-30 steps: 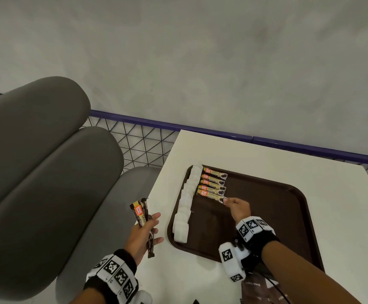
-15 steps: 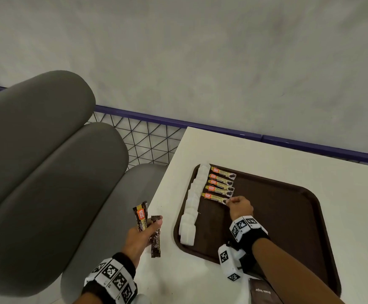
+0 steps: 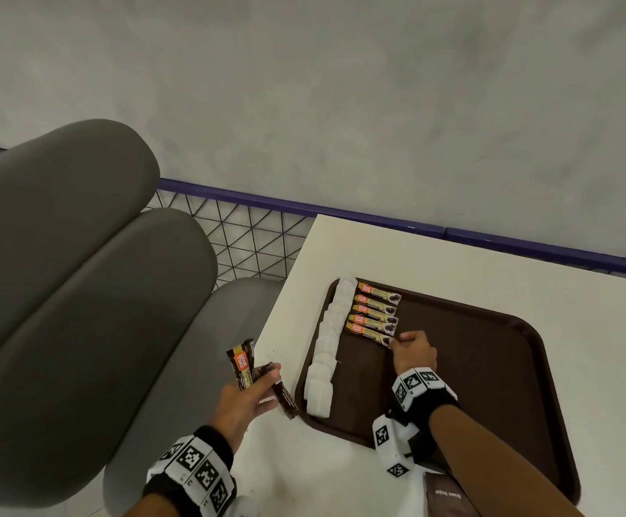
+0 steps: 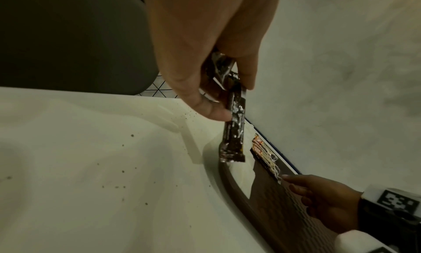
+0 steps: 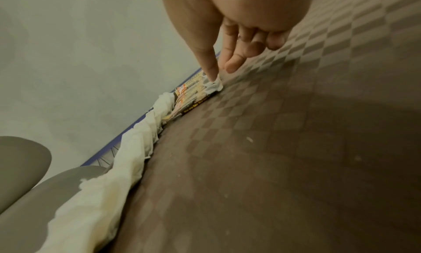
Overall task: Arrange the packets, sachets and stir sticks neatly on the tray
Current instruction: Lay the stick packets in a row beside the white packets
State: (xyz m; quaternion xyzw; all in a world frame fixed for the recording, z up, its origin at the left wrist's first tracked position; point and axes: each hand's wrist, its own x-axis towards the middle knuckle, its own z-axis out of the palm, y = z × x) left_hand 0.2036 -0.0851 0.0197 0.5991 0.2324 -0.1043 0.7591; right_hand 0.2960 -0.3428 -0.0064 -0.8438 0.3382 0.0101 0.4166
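Fingertip [image 5: 213, 76] on sachet [image 3: 369, 334] (tray [image 3: 490, 367]) — flat

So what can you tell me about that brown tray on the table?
The tray is a dark brown rounded rectangle with a raised rim, plastic-looking, its floor stamped in a fine checker texture. It lies flat on the white table. White packets line its left edge, coffee sachets lie beside them, and the right hand touches the nearest sachet.

I read this as a café seating corner: white table [image 3: 453, 263], padded grey chairs [image 3: 80, 274], brown serving tray [image 3: 490, 367].
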